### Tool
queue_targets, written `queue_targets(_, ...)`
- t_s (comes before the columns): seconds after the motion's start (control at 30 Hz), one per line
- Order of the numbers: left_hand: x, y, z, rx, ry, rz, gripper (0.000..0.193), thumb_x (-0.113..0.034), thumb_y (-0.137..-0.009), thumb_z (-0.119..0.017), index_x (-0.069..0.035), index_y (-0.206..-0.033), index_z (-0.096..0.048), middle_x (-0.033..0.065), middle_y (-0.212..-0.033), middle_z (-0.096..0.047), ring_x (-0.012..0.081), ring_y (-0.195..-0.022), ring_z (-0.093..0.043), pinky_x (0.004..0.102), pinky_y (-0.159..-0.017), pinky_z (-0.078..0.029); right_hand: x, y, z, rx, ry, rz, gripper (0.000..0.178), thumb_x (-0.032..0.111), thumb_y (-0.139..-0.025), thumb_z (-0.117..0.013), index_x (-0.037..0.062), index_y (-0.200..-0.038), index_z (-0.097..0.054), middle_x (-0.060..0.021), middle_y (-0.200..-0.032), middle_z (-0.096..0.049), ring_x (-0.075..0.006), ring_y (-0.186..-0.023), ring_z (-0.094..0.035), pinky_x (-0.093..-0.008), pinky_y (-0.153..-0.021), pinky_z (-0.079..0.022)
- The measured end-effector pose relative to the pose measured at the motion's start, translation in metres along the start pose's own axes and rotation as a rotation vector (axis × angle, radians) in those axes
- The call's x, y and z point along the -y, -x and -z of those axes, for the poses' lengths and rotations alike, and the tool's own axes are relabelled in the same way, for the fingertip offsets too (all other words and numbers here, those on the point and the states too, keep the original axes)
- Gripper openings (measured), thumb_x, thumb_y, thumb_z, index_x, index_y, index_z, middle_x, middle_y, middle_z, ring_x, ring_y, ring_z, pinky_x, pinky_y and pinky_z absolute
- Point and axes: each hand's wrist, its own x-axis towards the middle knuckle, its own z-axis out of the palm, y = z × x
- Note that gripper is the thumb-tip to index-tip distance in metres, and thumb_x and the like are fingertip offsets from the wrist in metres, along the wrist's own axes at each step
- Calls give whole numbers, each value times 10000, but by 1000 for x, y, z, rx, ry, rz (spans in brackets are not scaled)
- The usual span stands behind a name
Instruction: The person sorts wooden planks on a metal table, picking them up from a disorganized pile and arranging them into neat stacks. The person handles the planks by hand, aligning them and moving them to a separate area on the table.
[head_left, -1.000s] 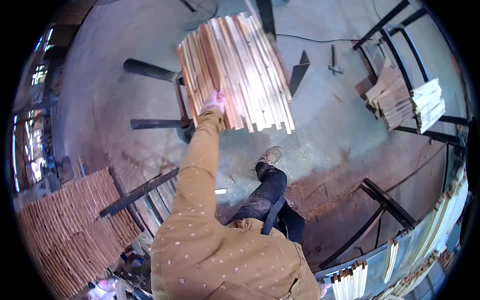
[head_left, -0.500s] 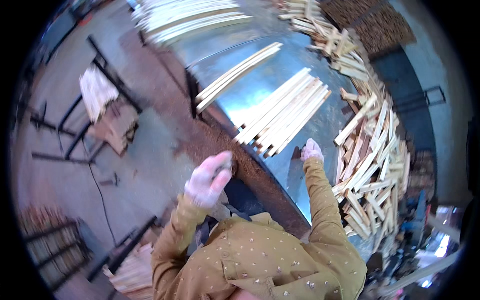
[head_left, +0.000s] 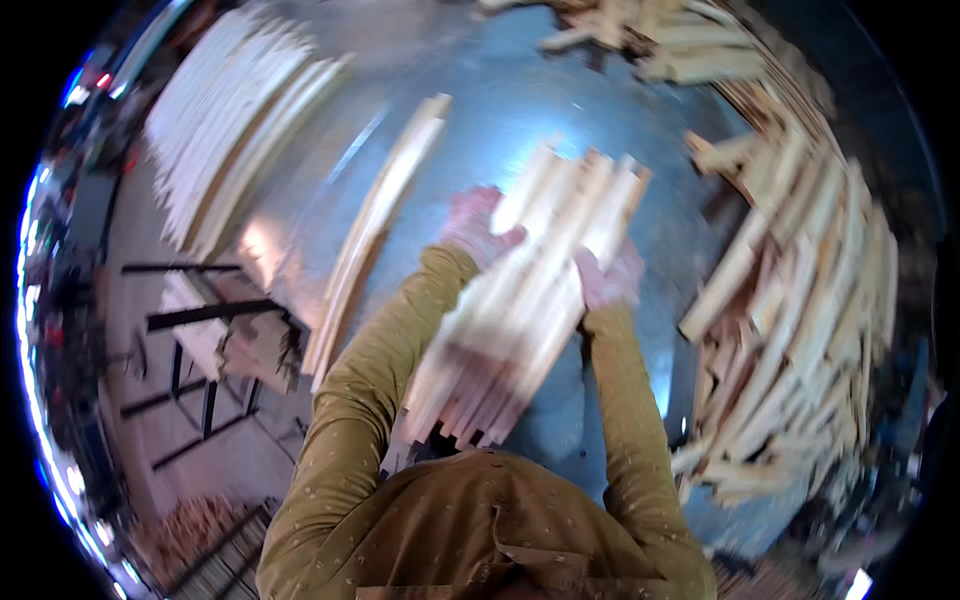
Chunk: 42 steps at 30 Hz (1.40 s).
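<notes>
A bundle of long pale wooden strips [head_left: 535, 260] lies side by side on the shiny metal table, slanting from near left to far right. My left hand [head_left: 478, 225], in a light glove, grips the bundle's left side, its thumb over the edge strip. Opposite it, my right hand [head_left: 612, 278], also gloved, holds the right side with its thumb against the wood. Motion blur softens both hands, and the fingers under the strips are hidden. The strips' near ends reach close to my body. Left of my left arm lies a separate pair of strips [head_left: 385, 200].
A large heap of loose wood pieces [head_left: 790, 290] covers the table's right side, with more offcuts [head_left: 660, 35] at the far right. Neat rows of strips [head_left: 230, 120] lie far left. Beyond the table's left edge stands a black metal frame [head_left: 205, 400] with wood on it.
My left hand, raised off the table's edge before, has come to the bundle's left side. My right hand has moved from the table surface to its right side. The view has turned and come closer.
</notes>
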Motion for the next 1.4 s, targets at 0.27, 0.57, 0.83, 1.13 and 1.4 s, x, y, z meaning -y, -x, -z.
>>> queue_targets(0.27, -71, 33, 98, -74, 710, -318, 1087, -607, -733, -717, 55, -1453, -243, 251, -1370, -468, 300, -1291, -452, 382, -1098, -336, -14, -41, 29, -262, -508, 10, 593, 292, -916, -595, 13, -1380, -351, -171, -1266, -511, -278, -1123, -561, -373, -921, -502)
queue_targets(0.57, -157, 90, 206, -11, 880, -802, 867, -432, -869, -633, -32, -1503, -199, 152, -1432, -432, 231, -1327, -405, 325, -1105, -302, 88, -67, 189, -724, 61, -9, 547, 252, -850, -694, 27, -1242, -385, -190, -1153, -571, -289, -1024, -602, -380, -865, -517)
queue_targets(0.83, 46, 62, -54, 68, 718, -25, 1024, -517, -824, -682, -105, -1552, -92, 197, -1516, -340, 303, -1431, -278, 343, -1154, -224, -15, 69, -35, -122, -923, -398, 806, 112, -791, -763, 87, -1447, -296, -173, -1285, -550, -275, -1138, -572, -353, -936, -484)
queue_targets(1.13, 76, 146, 40, -348, -454, 216, 869, -485, -800, -688, -74, -1471, -319, 254, -1430, -393, 379, -1295, -440, 427, -1068, -378, 44, 122, -41, 25, -1165, -665, 1045, -97, -769, -717, 172, -1559, -89, -149, -1357, -526, -230, -1190, -548, -303, -978, -467)
queue_targets(1.4, 172, 143, 52, -107, 215, 420, 779, -462, -730, -729, 1, -1320, -520, 198, -1274, -582, 317, -1166, -563, 360, -1002, -416, 100, 82, -76, 127, -881, -523, 1042, -39, -774, -740, 110, -1550, -61, -166, -1291, -563, -232, -1095, -588, -313, -925, -489)
